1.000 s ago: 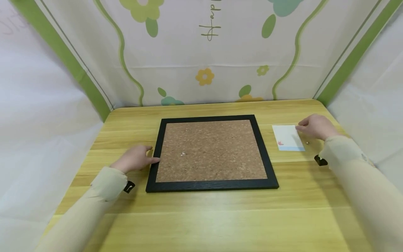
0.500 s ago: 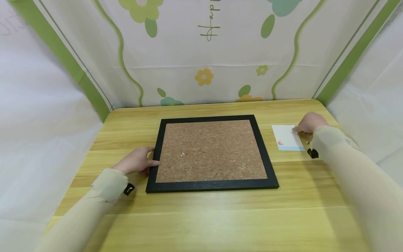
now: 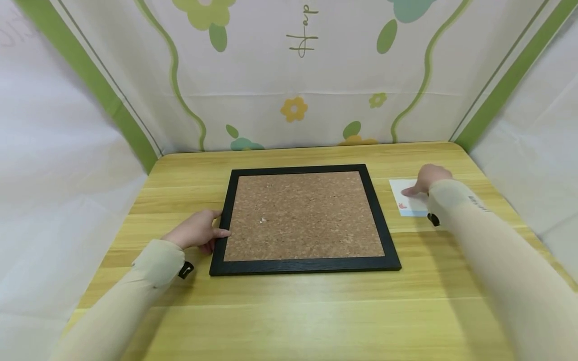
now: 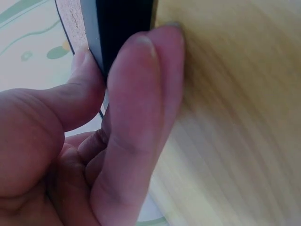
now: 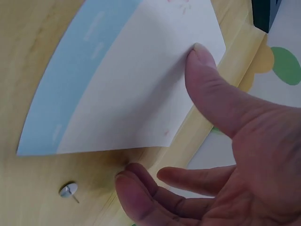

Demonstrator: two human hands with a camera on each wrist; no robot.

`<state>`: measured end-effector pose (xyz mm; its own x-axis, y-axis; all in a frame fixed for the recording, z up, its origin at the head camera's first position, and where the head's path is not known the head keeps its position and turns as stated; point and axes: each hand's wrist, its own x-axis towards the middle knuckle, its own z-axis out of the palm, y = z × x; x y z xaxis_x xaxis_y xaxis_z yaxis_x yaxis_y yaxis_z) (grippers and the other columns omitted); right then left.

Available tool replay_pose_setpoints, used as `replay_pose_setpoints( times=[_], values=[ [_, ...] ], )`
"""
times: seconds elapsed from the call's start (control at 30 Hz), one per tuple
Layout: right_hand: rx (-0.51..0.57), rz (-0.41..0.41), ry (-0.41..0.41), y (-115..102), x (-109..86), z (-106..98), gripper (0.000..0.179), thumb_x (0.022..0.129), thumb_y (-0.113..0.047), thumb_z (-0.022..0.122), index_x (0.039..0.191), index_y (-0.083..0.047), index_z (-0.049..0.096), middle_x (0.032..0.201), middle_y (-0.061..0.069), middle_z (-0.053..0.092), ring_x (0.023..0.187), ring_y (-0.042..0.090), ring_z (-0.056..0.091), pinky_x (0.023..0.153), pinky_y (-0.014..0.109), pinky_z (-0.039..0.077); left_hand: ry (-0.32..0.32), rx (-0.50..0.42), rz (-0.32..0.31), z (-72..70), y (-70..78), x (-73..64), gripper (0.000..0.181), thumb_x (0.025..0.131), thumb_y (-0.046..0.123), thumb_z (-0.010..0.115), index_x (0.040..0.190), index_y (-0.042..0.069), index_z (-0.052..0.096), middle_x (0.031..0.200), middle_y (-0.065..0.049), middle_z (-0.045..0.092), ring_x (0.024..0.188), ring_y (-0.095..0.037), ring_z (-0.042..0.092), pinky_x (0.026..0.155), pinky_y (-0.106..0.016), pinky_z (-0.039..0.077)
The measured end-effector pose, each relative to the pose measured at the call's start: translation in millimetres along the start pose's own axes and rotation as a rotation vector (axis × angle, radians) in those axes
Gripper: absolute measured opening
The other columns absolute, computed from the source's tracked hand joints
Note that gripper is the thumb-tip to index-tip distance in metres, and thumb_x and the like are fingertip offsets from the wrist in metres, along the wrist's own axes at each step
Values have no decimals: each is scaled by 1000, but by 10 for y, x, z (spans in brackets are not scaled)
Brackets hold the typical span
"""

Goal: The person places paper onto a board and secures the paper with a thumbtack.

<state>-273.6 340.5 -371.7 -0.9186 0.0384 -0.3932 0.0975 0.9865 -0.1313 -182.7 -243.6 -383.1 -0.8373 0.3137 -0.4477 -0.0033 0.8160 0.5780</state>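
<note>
A cork board (image 3: 307, 215) in a black frame lies flat on the table. My left hand (image 3: 195, 231) holds its left edge, thumb on top of the frame and fingers against the side, as the left wrist view shows. To the right lies a small white note card (image 3: 406, 184) with a blue strip and a pink print. My right hand (image 3: 429, 180) is over it, the thumb touching its face. In the right wrist view the other fingers are loosely curled beyond the card's edge. A silver thumbtack (image 5: 68, 189) lies on the wood beside the card.
Small whitish bits (image 3: 263, 220) show on the cork's left half. The wooden table (image 3: 307, 316) has white fabric walls at its sides. A flower-printed curtain (image 3: 334, 70) hangs at its back edge.
My right hand has moved left, from the card's right edge to over its middle, and now hides part of it. The left hand has settled closer onto the board's frame.
</note>
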Motion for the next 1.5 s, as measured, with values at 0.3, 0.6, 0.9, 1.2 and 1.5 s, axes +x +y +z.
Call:
replay_pose_setpoints(
  times=[0.3, 0.6, 0.9, 1.2, 1.5],
  values=[
    [6, -8, 40, -71, 26, 38, 56, 83, -50, 76, 83, 6, 72, 112, 37, 61, 102, 52, 59, 90, 59, 47, 5, 12, -8, -25, -21, 21, 79, 99, 25, 63, 153, -11, 18, 61, -10, 64, 52, -24, 66, 52, -36, 56],
    [40, 20, 77, -113, -15, 77, 56, 85, -45, 76, 90, 10, 70, 115, 38, 59, 101, 51, 58, 92, 60, 45, 6, 15, -11, -42, 34, -11, 77, 99, 24, 62, 152, -11, 19, 60, -10, 63, 52, -23, 66, 52, -36, 56],
    [-1, 21, 57, -96, 60, 90, 54, 84, -38, 78, 93, 14, 66, 106, 36, 62, 95, 48, 60, 87, 59, 47, -3, 4, -17, -34, 57, -28, 77, 99, 24, 62, 153, -11, 19, 61, -11, 64, 53, -25, 66, 52, -36, 56],
    [70, 36, 18, -178, 37, 110, 64, 86, -32, 78, 107, 23, 53, 113, 41, 56, 100, 49, 58, 88, 56, 49, 4, -12, -19, -7, 79, -64, 76, 99, 23, 62, 152, -11, 20, 61, -11, 64, 53, -24, 65, 52, -37, 56],
    [93, -15, 68, -158, -82, 33, 44, 88, -20, 74, 107, 18, 61, 109, 34, 62, 91, 39, 60, 80, 48, 51, 8, -33, -36, 26, 6, -48, 76, 99, 25, 62, 153, -9, 20, 62, -10, 64, 55, -24, 66, 53, -37, 56]
  ],
)
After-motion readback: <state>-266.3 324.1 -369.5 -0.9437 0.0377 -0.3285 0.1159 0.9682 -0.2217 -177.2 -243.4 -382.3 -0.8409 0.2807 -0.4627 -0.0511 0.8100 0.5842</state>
